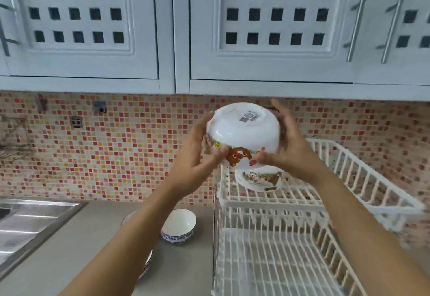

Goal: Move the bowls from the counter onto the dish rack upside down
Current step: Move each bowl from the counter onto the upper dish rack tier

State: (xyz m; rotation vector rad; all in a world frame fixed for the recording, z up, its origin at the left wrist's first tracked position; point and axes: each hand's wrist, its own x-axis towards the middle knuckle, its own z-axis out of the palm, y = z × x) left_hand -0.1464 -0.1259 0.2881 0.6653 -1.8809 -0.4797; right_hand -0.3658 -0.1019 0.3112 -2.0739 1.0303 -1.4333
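I see one upturned bowl [260, 177] occupying the upper rack shelf [290, 197] at its 10 o'clock corner; toward 3 o'clock the wires lie open.

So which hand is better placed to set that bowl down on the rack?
The right hand, probably. Both hands hold the upturned bowl, but the rack lies on the right side, under that hand. The left hand is over the counter and would have to reach across.
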